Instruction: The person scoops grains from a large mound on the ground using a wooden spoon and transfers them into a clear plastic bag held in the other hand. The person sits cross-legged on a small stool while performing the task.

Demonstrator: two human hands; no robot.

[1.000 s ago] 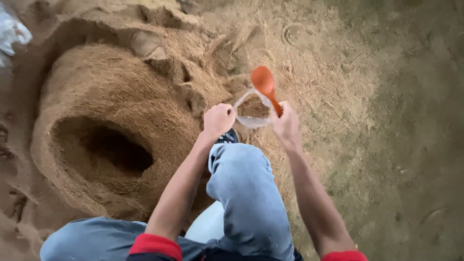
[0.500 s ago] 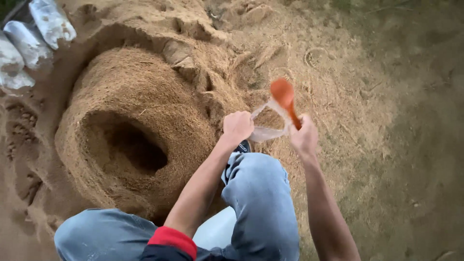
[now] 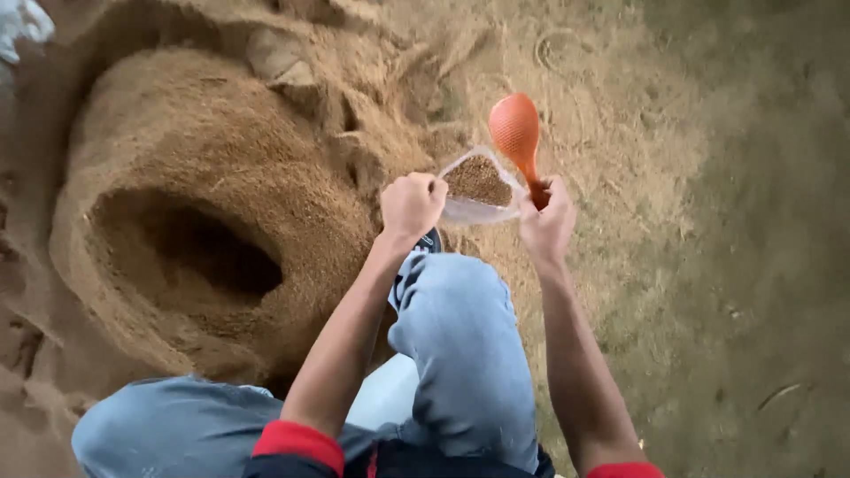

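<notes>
A clear plastic bag (image 3: 478,186) filled with brown sawdust is held open between both hands, above my right knee. My left hand (image 3: 412,204) grips the bag's left edge in a closed fist. My right hand (image 3: 547,221) pinches the bag's right edge and also holds an orange plastic spoon (image 3: 517,133), whose bowl points up and away past the bag. A big mound of brown sawdust (image 3: 204,159) with a dug-out hollow (image 3: 190,252) lies to the left of my hands.
My legs in blue jeans (image 3: 452,354) are bent below the hands, with a white seat (image 3: 385,412) between them and a dark shoe tip (image 3: 429,241) under the bag. A white filled bag (image 3: 19,22) shows at the top left. Trodden sawdust ground (image 3: 708,221) spreads to the right.
The bag has been pulled open wider and its sawdust filling shows fully. The spoon stands more upright. The view has shifted, so the white bags at top left are mostly out of frame.
</notes>
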